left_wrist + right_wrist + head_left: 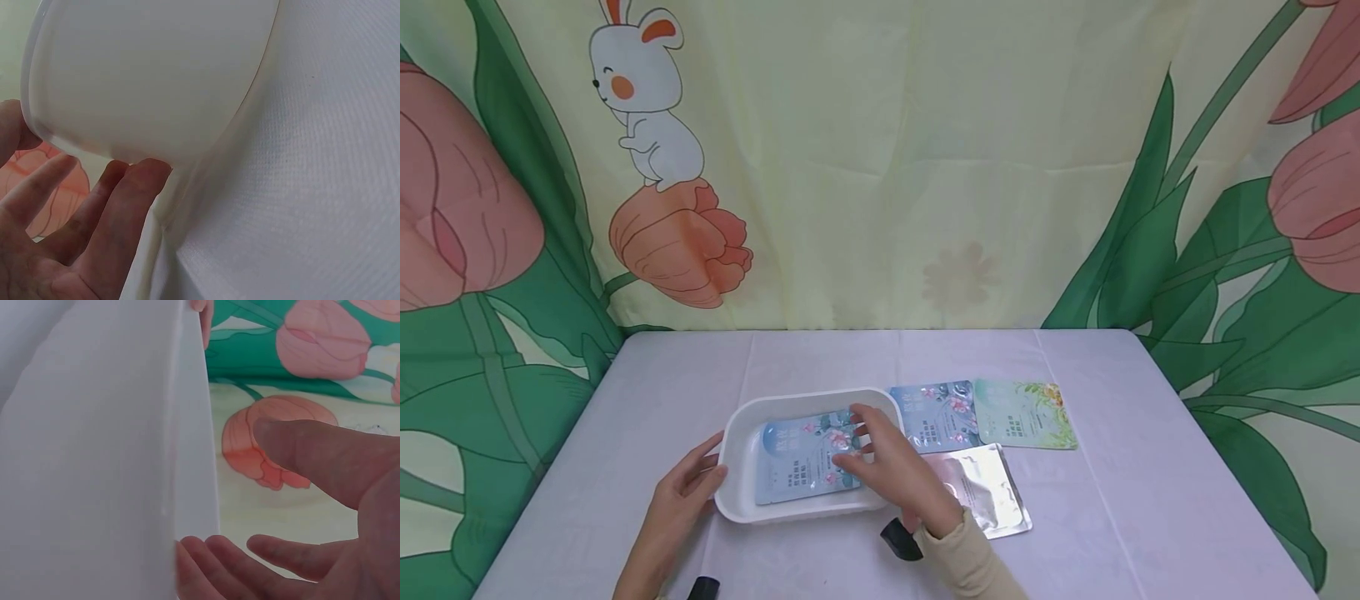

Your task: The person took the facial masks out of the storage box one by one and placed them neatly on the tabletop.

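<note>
Evidently busy over the blue packet (808,454), lying roughly flat inside the white tray (741,483) on the pale surface (1150,517). Steadied the tray at its left end with the left hand (681,492), with fingers apart and only gently bent, thumb near the rim and fingertips against the outer wall, without clutching. Reached over the tray's right side with the right hand (891,467), thumb and fingers spread well apart over the packet's right part, with nothing visible in their grasp. Could not make out for certain any contact between those fingertips and the packet.

Had, to the right of the tray, a second blue packet (934,417) just beside the rim, a green packet (1026,415) next to that, and a shiny pink packet (996,487) on the nearer side, partly covered by the right hand and sleeve (973,558).

Looked most like the step of settling the packet in the tray; could equally have been the start of grasping it. Called next, if settling, for raising the right hand clear without dragging the packet's edge; if grasping, for bringing thumb and fingers together on that edge, with the tray held steady from the left.
</note>
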The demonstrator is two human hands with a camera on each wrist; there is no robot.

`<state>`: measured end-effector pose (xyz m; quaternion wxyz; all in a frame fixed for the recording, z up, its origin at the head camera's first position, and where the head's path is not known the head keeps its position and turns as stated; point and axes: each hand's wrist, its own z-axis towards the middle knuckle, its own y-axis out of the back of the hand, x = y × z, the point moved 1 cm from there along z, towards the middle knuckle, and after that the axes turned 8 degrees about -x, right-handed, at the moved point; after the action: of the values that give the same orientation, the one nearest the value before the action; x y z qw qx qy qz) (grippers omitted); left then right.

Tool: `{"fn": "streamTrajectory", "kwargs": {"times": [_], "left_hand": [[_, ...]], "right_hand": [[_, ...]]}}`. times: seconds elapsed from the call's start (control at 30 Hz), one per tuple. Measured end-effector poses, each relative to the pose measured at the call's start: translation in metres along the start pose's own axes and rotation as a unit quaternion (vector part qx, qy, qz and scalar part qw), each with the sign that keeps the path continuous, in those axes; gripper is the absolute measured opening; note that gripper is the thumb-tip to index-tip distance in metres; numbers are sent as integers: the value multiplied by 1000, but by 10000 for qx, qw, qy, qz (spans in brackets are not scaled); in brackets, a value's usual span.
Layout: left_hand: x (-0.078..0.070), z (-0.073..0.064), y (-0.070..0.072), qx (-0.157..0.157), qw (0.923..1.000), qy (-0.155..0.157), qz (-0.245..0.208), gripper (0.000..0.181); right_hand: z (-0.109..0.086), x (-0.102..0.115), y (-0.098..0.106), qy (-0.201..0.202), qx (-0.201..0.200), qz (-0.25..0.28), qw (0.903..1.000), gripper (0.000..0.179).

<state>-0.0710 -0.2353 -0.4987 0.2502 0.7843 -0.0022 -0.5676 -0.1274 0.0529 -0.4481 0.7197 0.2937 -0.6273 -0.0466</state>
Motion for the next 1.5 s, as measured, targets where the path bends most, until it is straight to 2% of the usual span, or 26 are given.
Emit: {"fn": "streamTrajectory", "kwargs": {"times": [0.33,0.57,0.87,1.27,1.5], "left_hand": [[0,1,1,40,10000,63,-64,61],[1,1,2,39,10000,40,-41,61],[0,2,0,24,10000,65,-42,60],[-2,1,0,4,10000,50,-4,63],[0,2,0,-10,10000,68,26,61]], "right_hand": [[4,-2,-11,-170,-264,-74,9995,83],[7,-5,-17,-284,-412,-115,9987,83],[12,-8,-23,-294,-559,-493,9968,81],[19,-12,-29,-254,-503,-1172,9915,85],[20,-15,-33,-364,-389,-1290,9902,85]]}}
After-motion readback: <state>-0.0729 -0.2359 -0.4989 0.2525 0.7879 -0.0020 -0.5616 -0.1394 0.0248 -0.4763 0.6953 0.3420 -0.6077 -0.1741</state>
